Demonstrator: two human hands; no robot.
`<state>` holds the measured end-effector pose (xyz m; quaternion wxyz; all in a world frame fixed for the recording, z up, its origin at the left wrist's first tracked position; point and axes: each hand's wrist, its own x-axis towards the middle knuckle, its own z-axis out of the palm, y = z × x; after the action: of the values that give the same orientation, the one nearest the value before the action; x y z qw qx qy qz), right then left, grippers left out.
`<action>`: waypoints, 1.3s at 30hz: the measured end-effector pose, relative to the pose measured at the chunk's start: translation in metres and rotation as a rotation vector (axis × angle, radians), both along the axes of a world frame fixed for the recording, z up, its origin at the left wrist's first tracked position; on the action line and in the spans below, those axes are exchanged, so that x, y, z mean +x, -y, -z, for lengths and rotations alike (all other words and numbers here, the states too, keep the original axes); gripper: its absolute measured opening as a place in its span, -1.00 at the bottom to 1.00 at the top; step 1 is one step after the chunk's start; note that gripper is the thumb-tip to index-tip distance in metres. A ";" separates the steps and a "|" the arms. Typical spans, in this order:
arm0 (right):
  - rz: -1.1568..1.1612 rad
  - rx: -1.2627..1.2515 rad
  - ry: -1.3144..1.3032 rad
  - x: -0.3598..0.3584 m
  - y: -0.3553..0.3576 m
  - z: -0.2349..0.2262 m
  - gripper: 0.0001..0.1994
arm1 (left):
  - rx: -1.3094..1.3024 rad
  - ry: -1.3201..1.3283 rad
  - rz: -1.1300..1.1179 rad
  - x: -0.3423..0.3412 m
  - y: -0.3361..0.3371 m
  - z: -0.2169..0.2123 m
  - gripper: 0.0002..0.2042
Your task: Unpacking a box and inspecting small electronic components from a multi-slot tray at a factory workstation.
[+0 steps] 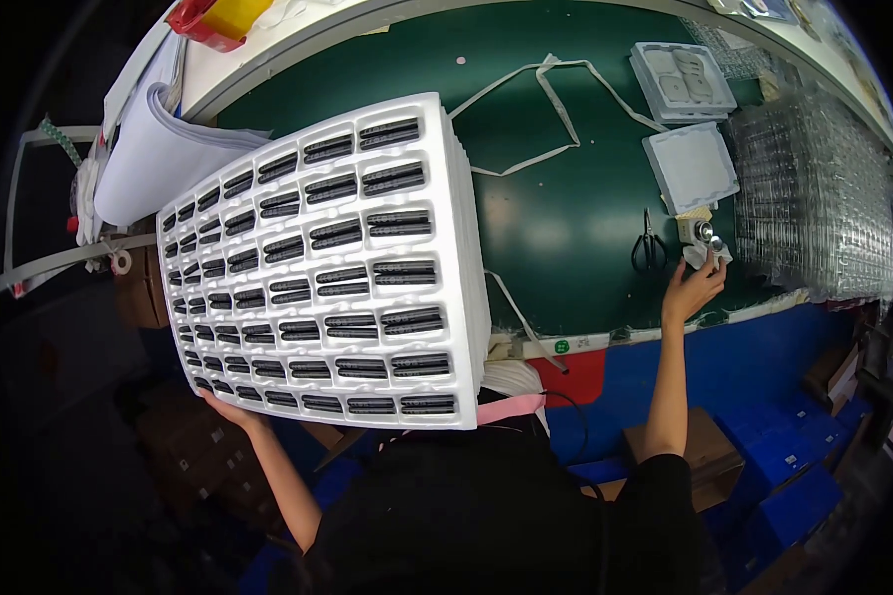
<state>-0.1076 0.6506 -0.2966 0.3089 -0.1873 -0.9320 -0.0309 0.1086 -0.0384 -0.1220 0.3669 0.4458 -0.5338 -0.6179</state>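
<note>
Left hand (230, 409) grips white tray (327, 263) stack's lower-left edge, slots filled with dark parts; right hand (695, 288) pinches white cloth (706, 258), right of centre.

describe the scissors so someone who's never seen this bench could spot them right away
Start at the dark green table mat and move to its right part, just left of the right hand. The scissors lie flat there, closed, points away from the person. They are the only small black tool among white trays and strips.
</note>
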 end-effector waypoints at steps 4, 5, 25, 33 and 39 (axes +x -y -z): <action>-0.340 -0.667 0.544 0.040 0.068 -0.001 -0.59 | -0.031 -0.071 0.007 -0.004 0.000 0.007 -0.41; -0.345 -0.870 0.755 0.056 0.103 -0.005 -0.58 | -0.039 -0.083 0.002 -0.004 0.001 0.010 -0.42; -0.683 -0.800 0.577 0.047 0.150 -0.082 -0.59 | -0.840 0.356 -0.036 0.003 0.026 -0.017 -0.36; -0.665 -2.017 0.248 0.099 0.292 -0.210 -0.35 | -0.151 -0.080 0.726 0.008 0.098 -0.029 -0.41; -0.519 -1.935 0.332 0.103 0.294 -0.200 -0.47 | -0.175 0.071 0.822 0.009 0.101 -0.032 -0.40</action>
<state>-0.0049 0.3563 -0.0962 -0.1114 -0.1421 -0.5999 0.7794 0.1174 -0.1391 -0.0897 0.1079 0.1840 -0.7298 -0.6496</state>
